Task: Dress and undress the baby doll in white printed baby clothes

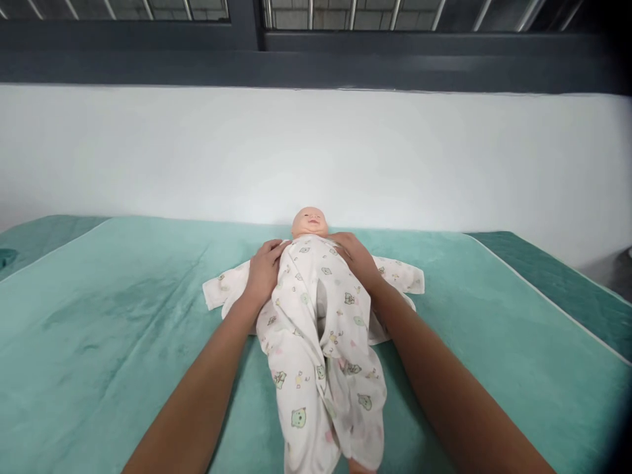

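A baby doll (310, 222) lies on its back, its head toward the wall. White printed baby pants (328, 309) cover it from the upper chest down to the legs; a bit of one foot (360, 466) shows at the bottom edge. Beneath the doll a white baby shirt (402, 275) is spread, both sleeves stretched outward. My left hand (266, 263) is closed at the left upper edge of the pants, its thumb hidden. At the opposite upper edge, beside the doll's shoulder, my right hand (356, 258) is closed on the cloth, its fingertips partly hidden.
Under everything lies a light green plush cover (123, 329), with darker green bands (557, 283) at its sides. A white wall (222, 151) rises directly behind the doll's head. Above it runs a dark window frame (316, 66) with metal bars behind.
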Available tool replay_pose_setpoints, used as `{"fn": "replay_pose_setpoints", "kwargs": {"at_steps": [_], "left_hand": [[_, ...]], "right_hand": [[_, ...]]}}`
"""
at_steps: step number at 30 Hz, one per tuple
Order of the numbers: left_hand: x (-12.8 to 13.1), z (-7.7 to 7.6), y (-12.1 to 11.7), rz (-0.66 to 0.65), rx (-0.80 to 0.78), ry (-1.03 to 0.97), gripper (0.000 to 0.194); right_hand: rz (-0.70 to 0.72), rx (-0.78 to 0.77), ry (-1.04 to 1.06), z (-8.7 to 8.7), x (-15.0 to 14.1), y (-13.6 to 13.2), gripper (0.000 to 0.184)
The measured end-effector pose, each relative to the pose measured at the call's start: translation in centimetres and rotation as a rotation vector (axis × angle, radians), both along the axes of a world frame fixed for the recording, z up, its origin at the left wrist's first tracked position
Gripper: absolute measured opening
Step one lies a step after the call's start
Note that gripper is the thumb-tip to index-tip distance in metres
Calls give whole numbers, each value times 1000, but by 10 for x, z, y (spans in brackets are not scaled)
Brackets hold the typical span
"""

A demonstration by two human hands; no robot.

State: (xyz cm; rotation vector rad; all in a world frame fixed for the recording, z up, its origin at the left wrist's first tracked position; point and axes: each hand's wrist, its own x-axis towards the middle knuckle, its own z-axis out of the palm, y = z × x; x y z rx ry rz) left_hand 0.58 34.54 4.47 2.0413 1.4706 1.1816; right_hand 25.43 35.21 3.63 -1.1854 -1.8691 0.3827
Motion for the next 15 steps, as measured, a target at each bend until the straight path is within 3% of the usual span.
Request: {"fn": "replay_pose_setpoints", "kwargs": {"at_steps": [4, 7, 10, 12, 15], "left_hand": [[-5, -4, -15, -6, 51, 229, 43], [-11, -5, -33, -32, 152, 260, 43], [-16, -5, -55, 74, 217, 276, 34], [-17, -6, -68, 135, 139, 241, 24], [-16, -8, -81, 133, -98, 75, 15]], "right_hand": [[21, 142, -267, -1, 3, -16, 39], [-120, 202, -358, 0, 4, -34, 38], [-244, 186, -324, 2, 4, -62, 27], [-240, 120, -254, 3, 4, -81, 23], [-195, -86, -53, -1, 3, -97, 22]]}}
